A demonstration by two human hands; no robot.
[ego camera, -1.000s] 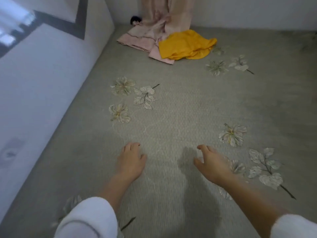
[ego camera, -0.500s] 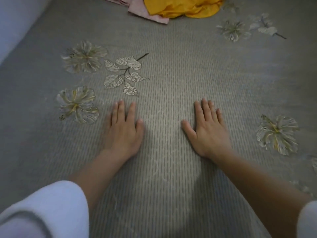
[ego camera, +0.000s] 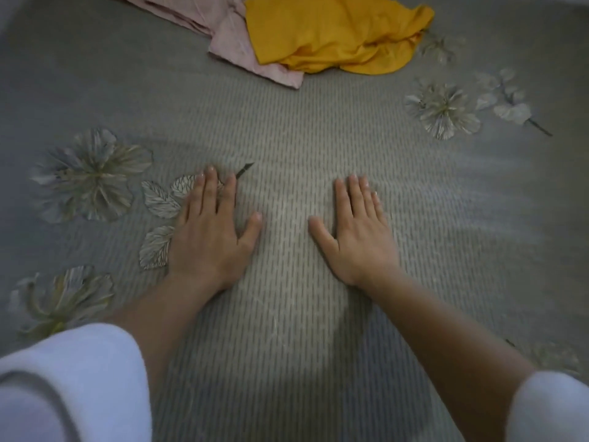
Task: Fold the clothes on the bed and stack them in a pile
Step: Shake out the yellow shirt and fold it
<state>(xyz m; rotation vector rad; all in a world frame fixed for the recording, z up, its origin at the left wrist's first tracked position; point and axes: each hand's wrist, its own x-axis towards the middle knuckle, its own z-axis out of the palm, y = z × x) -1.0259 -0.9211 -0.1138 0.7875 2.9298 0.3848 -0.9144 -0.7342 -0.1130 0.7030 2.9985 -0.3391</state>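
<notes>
Two hands lie flat on the bed, palms down. The left hand (ego camera: 210,237) has its fingers straight and close together, with the thumb spread to the side; it holds nothing, and its fingertips cover a part of a printed leaf sprig (ego camera: 159,199). The right hand (ego camera: 357,237) is in the same pose, with fingers straight and thumb spread toward the other hand, and it also holds nothing. The hands are near each other, with a strip of bare cover between the thumbs. Both forearms are bare and reach forward from white sleeves: the left sleeve (ego camera: 73,384) at the lower left corner, the right sleeve (ego camera: 548,409) at the lower right.

The clothes are well apart from the hands, farther up the bed at the top of the view. A yellow garment (ego camera: 334,33) lies crumpled there, ahead of the gap between the hands. It rests partly on a pink garment (ego camera: 236,43), which spreads to its left and is cut by the upper edge of the view. Neither piece is folded, and no hand touches them.

The bed cover (ego camera: 287,138) is grey-green with a ribbed weave and printed flowers — one large flower (ego camera: 92,180) to the left of the left hand, and a pale flower (ego camera: 443,110) at the right, near the yellow garment.
</notes>
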